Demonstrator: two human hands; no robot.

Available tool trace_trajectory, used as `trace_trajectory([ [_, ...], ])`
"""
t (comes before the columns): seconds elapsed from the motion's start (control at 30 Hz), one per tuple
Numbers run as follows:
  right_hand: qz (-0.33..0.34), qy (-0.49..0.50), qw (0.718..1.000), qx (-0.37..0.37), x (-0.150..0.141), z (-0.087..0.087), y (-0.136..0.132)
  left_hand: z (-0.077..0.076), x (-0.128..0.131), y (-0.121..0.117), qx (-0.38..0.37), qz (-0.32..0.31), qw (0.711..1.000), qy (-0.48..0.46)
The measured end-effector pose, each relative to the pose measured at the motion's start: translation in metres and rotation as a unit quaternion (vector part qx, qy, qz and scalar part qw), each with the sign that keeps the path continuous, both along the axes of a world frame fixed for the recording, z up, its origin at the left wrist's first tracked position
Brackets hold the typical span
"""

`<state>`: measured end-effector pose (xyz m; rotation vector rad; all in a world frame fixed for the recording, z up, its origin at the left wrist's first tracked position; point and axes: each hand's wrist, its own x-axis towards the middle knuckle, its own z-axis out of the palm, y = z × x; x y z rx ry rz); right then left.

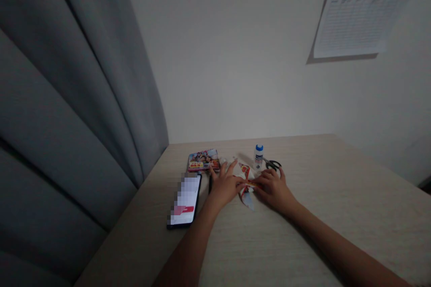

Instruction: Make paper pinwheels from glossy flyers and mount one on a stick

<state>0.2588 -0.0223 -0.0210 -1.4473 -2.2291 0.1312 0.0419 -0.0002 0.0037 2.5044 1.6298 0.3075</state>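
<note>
A piece of white paper printed in red and yellow point(244, 171) lies on the table between my hands, folded or cut into narrow pointed parts. My left hand point(225, 184) rests at its left with the fingers spread, its thumb touching the yellow-red folded strip in the middle. From the other side, my right hand point(274, 188) pinches the same paper between thumb and fingers. Just beyond the right hand stand a small white glue bottle with a blue cap point(258, 158) and, beside it, black-handled scissors point(273, 164), lying partly behind the fingers.
A phone with a lit screen point(186, 202) lies left of my left forearm. Behind it is a colourful printed booklet or stack of flyers point(203, 160). A dark, slim object point(210, 183) is partly hidden by the left hand. A grey curtain point(84, 98) hangs along the table's left edge.
</note>
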Motion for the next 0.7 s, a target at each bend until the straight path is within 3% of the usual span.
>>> trace_trajectory([
  [0.33,0.001,-0.023,1.0,-0.005,-0.0027,-0.0005,-0.0017,-0.0048,-0.0011,-0.0009,-0.004,0.009,1.0,-0.029],
  [0.53,-0.002,-0.036,0.999,-0.013,-0.0033,0.0009,-0.002,0.0019,-0.0004,-0.0003,-0.021,0.026,0.998,-0.061],
  [0.7,0.001,-0.039,0.999,-0.012,-0.0037,-0.0001,-0.0022,0.0038,-0.0037,-0.0005,-0.035,-0.008,0.999,-0.041],
])
